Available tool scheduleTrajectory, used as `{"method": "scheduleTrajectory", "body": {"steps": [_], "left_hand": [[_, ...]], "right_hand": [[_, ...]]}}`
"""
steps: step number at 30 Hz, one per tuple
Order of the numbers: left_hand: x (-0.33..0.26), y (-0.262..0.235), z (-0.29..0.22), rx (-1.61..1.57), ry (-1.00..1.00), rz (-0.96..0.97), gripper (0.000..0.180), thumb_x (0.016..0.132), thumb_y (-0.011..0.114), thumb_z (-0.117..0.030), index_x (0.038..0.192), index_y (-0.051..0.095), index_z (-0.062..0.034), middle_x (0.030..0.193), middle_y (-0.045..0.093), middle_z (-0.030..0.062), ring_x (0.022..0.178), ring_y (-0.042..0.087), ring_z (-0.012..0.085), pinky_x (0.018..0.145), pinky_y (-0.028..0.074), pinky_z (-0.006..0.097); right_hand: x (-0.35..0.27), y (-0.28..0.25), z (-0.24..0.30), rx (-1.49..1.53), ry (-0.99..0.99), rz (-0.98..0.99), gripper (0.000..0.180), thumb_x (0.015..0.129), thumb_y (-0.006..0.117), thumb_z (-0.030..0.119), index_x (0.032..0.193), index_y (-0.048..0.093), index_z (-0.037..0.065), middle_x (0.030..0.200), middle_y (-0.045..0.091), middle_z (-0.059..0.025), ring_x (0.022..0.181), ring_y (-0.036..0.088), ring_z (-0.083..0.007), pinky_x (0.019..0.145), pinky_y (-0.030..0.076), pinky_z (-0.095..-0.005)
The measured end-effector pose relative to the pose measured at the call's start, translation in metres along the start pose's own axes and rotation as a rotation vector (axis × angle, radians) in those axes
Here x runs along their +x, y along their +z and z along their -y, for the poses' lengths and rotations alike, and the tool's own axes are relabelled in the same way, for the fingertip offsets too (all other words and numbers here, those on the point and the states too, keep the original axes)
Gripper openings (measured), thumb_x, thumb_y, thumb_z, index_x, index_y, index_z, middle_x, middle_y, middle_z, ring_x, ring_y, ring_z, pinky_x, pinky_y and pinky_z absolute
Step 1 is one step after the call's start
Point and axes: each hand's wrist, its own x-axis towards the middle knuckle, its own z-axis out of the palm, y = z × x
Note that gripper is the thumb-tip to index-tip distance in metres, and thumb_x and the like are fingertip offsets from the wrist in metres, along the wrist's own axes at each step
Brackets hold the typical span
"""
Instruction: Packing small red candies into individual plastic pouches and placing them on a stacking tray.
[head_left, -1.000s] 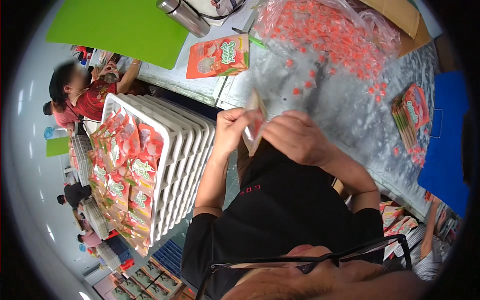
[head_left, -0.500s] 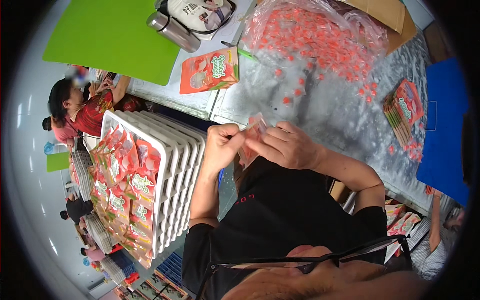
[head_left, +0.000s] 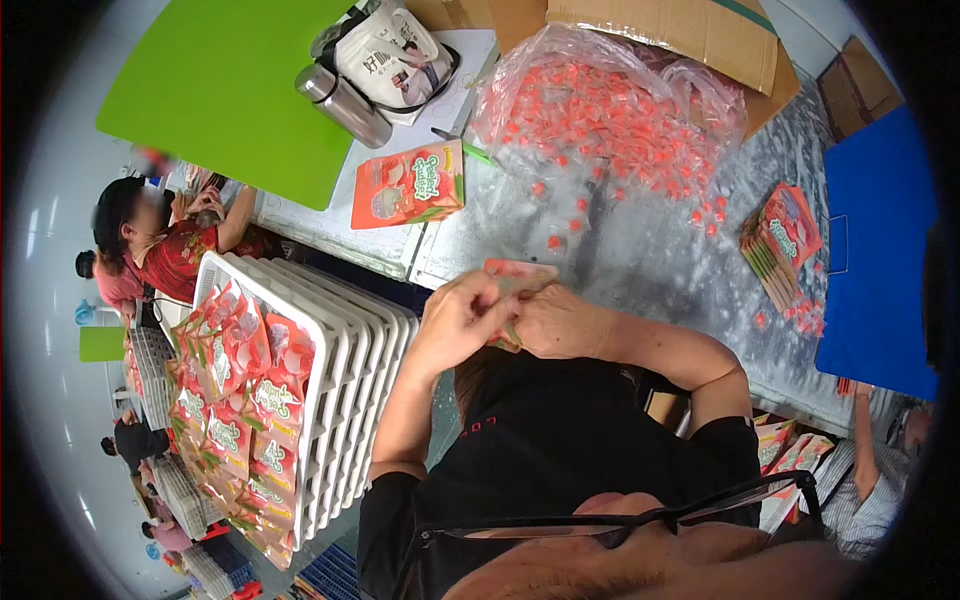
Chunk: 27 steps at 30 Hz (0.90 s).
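Observation:
Both my hands are closed around a red and clear pouch at the near edge of the table. My left hand grips its left side, with the thumb reaching across toward the other hand. My right hand is bent over the right side, knuckles up, touching the left. The fingers cover most of the pouch, so I cannot tell whether its mouth is parted. Beyond them lies a stack of flat red pouches. A second stack of pouches leans at the right, beside a few small red packets.
Small red packets spill from a clear bag before a cardboard box. Stacked white trays hold filled pouches at my left. A steel flask, white bag, green-handled tool, green board and blue panel surround the table. Co-workers sit left.
My hands have drawn closer together, and the right has turned over the pouch, hiding more of it. The whole view has shifted slightly.

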Motion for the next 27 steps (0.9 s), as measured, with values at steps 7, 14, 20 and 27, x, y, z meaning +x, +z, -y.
{"method": "scheduleTrajectory", "body": {"steps": [7, 14, 20, 27], "left_hand": [[0.012, 0.007, 0.057, -0.377, 0.207, 0.596, 0.139, 0.059, 0.096, -0.025, 0.167, 0.010, -0.0024, 0.165, 0.032, 0.0193, 0.154, 0.031, 0.0287, 0.124, 0.028, 0.041], [-0.014, 0.036, 0.096, -0.764, -0.079, 0.265, 0.099, 0.068, 0.080, -0.015, 0.155, 0.038, 0.0021, 0.147, 0.051, 0.0113, 0.139, 0.046, 0.0206, 0.121, 0.032, 0.038], [-0.033, 0.040, 0.109, -0.733, -0.052, 0.166, 0.095, 0.068, 0.077, -0.012, 0.154, 0.038, 0.0024, 0.147, 0.052, 0.0121, 0.140, 0.048, 0.0223, 0.121, 0.033, 0.038], [-0.036, 0.048, 0.128, -0.775, -0.012, 0.079, 0.093, 0.068, 0.074, -0.008, 0.154, 0.039, 0.0024, 0.146, 0.054, 0.0129, 0.139, 0.049, 0.0228, 0.119, 0.035, 0.037]], "right_hand": [[0.008, -0.019, 0.001, 0.102, -0.074, 0.158, 0.029, 0.091, 0.073, 0.028, 0.108, 0.072, 0.005, 0.111, 0.072, -0.0161, 0.109, 0.068, -0.0356, 0.099, 0.052, -0.0480], [0.014, 0.009, -0.121, -0.071, 0.253, -0.610, 0.028, 0.090, 0.079, 0.025, 0.109, 0.073, 0.006, 0.125, 0.068, -0.0172, 0.115, 0.065, -0.0362, 0.098, 0.053, -0.0463], [0.007, 0.037, -0.206, -0.537, 0.461, -0.443, 0.036, 0.089, 0.078, 0.033, 0.115, 0.073, 0.008, 0.136, 0.063, -0.0182, 0.134, 0.051, -0.0382, 0.109, 0.044, -0.0533], [-0.024, 0.044, -0.184, -0.289, 0.391, -0.402, 0.037, 0.094, 0.070, 0.032, 0.121, 0.073, 0.006, 0.130, 0.065, -0.0180, 0.127, 0.058, -0.0374, 0.110, 0.044, -0.0490]]}}
